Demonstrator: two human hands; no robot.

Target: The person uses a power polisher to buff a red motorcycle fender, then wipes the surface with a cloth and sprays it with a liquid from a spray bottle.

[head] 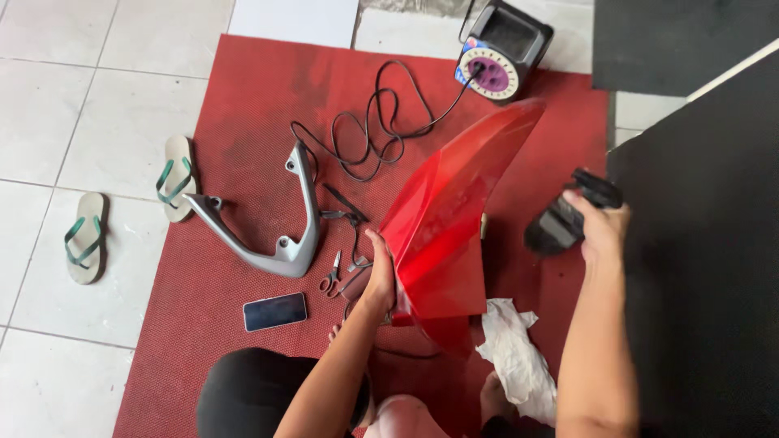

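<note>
My left hand (380,272) grips the near edge of a glossy red fender panel (448,219), propped upright on the red mat (243,122). My right hand (599,225), just beside the panel, is closed around a blurred black spray bottle (564,219). The panel could slip and topple onto the scissors (331,278) beside my left hand. The panel's lower end is hidden.

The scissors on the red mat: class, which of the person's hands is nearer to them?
Left. The left hand grips the red panel edge just right of the scissors. The right hand, holding a black spray bottle, is far across the panel.
</note>
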